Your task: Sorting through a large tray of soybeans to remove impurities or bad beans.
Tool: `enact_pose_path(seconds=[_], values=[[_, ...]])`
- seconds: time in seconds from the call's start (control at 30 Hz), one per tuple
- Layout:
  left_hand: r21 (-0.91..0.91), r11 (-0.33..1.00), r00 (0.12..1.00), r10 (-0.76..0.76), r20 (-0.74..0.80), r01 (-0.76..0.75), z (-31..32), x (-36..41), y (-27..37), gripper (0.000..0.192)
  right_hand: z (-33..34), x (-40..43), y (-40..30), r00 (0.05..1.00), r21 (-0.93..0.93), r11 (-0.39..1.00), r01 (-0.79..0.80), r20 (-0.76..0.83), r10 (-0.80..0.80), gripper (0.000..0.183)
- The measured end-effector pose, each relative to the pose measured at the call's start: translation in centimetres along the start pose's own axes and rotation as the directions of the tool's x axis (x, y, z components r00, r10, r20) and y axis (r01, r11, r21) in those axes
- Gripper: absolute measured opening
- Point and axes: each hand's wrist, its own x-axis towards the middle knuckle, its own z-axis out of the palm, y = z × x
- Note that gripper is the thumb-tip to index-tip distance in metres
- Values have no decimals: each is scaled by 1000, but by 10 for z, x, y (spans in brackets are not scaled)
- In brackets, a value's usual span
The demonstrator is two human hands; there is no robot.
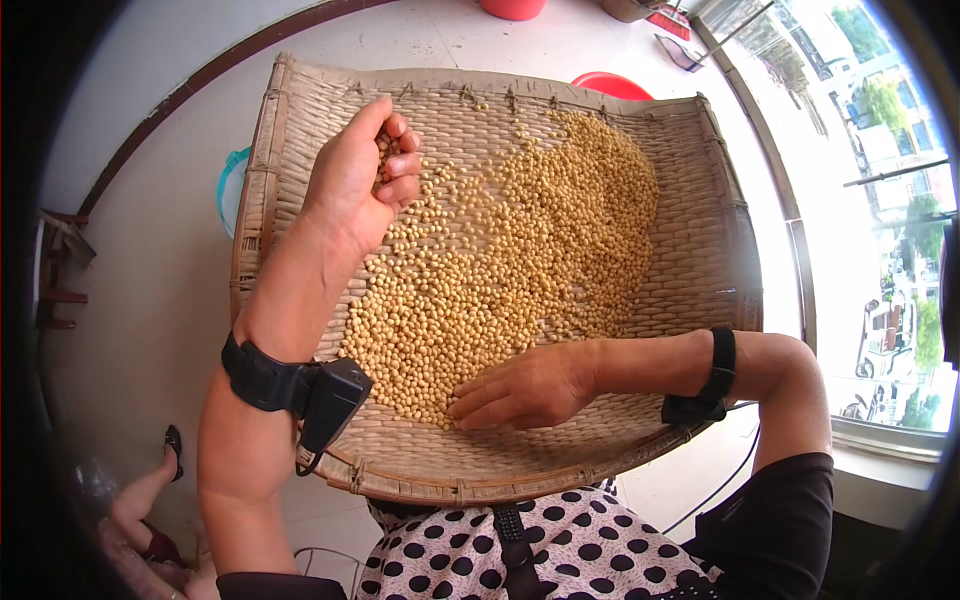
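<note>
A wide woven winnowing basket (pixel 690 255) with a bound wooden rim lies before me, just above my lap. Soybeans (pixel 480 300) are spread over its middle, heaped more thickly toward the far right and thinner at the far left. My left hand (pixel 360 165) is raised over the left part of the basket, its fingers curled around a handful of beans, some brownish. Palm down, my right hand (pixel 525 386) rests at the near edge of the beans, fingers pointing left and touching them. Whether anything lies under its palm is hidden.
A red basin (pixel 611 85) shows behind the basket's far rim, and another red container (pixel 514 6) stands farther back. At the left rim is a turquoise-edged container (pixel 231 187). Windows (pixel 885 225) line the right side. Another person's leg (pixel 142 495) appears at lower left.
</note>
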Motion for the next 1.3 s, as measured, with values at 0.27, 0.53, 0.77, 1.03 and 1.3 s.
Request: enact_pose_path(seconds=[0.27,0.53,0.77,1.03,1.3], values=[[11,998,998,67,-4,-67,-2,-1,4,26,14,8,28,966,-313,922,226,-47,-253,55],[37,997,997,68,-45,-67,-10,4,-1,25,27,29,22,930,-185,928,323,-121,-348,56],[25,999,998,38,-47,-37,-8,1,0,25,35,45,15,905,-126,917,377,-158,-394,54],[19,998,998,57,-8,-57,-15,5,1,25,38,72,17,891,-154,927,342,-262,-372,54],[-11,998,998,59,-21,-59,-14,5,4,25,-5,80,22,707,-387,922,-17,-657,-263,15]])
